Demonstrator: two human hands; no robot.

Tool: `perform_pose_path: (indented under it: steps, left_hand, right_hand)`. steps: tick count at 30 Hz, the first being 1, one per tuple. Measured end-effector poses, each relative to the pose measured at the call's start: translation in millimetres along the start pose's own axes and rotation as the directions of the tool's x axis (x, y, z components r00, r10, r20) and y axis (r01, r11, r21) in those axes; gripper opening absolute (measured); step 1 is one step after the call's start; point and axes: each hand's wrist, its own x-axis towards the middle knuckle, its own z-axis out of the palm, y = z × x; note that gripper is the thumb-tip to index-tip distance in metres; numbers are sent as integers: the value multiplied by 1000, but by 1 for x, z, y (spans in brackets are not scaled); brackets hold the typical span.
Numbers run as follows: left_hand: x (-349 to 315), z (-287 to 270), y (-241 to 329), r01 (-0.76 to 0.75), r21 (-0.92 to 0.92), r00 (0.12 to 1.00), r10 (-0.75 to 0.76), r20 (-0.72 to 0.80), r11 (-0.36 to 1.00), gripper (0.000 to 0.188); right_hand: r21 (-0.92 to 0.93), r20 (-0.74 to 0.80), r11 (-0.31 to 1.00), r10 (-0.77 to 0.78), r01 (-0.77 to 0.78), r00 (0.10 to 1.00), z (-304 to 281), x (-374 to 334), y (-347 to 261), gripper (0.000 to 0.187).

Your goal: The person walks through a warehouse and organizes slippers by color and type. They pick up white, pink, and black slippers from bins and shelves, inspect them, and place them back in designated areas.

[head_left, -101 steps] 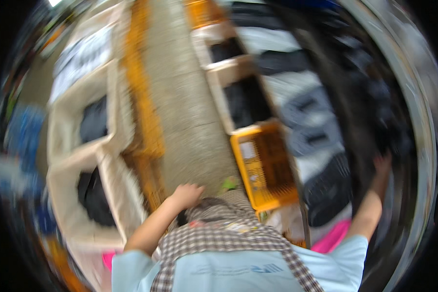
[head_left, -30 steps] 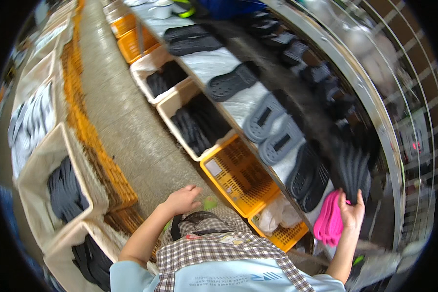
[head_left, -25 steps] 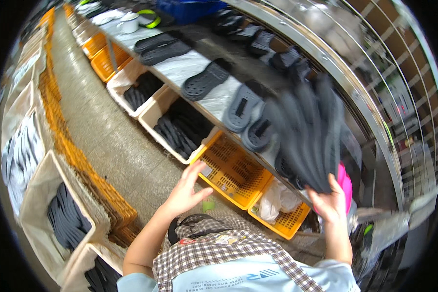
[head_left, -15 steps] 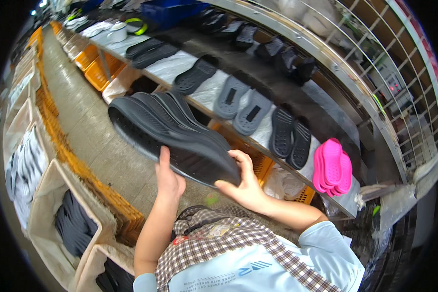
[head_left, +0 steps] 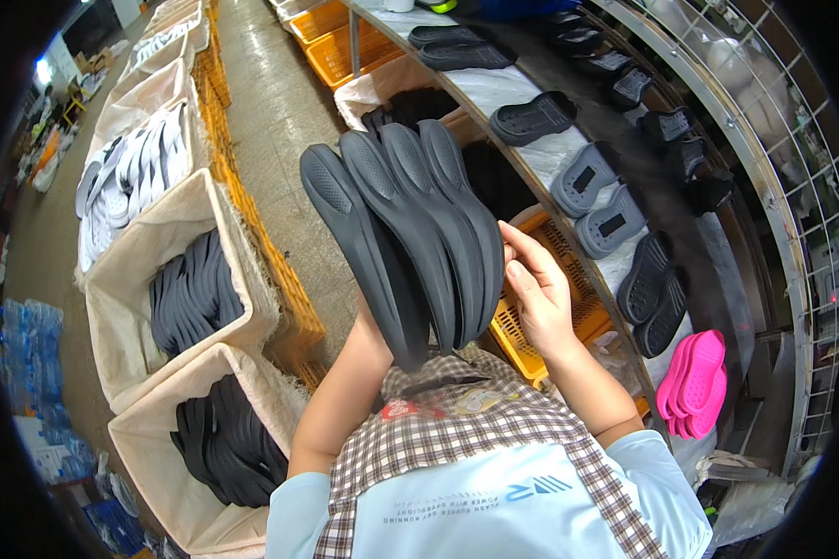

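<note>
A stack of several black shoe soles stands tilted on edge in front of my chest, fanned apart at the top. My left hand holds the stack from behind its lower left; its fingers are hidden by the soles. At the stack's right edge, my right hand has its fingertips on the outermost sole, thumb and index finger bent, the other fingers partly hidden.
On my left, cloth-lined baskets hold dark soles, black soles and white soles. To the right, a long shelf carries grey soles, black soles and pink soles. Orange crates sit beneath it. A wire grille stands beyond.
The soles have turned from lying flat, lengthwise, to standing on edge with their tops fanned. My right hand has shifted to their right side, and the view has swung left toward the baskets.
</note>
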Motion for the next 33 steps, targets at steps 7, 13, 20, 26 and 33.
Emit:
perform_pose_path:
  steps: [7, 13, 20, 26, 33]
  left_hand:
    - [-12, -4, 0, 83, -185, 915, -2, 404, 979, 55]
    - [-11, -23, -2, -17, -35, 970, 25, 240, 999, 54]
    - [-12, -27, 2, 128, -92, 992, -126, 22, 988, 53]
    - [-6, -36, -3, 42, 80, 988, -54, 148, 996, 52]
    - [-1, -38, -2, 15, 144, 988, -37, 150, 989, 52]
  right_hand:
    - [55, 34, 999, 1, -2, 999, 10, 0, 2, 39]
    - [150, -67, 988, 47, -36, 997, 16, -2, -1, 31]
    - [307, 5, 918, 263, -252, 965, 18, -3, -3, 45]
    - [220, -29, 937, 284, -271, 958, 16, -7, 4, 67]
    - [187, -28, 951, 254, -244, 967, 15, -12, 0, 63]
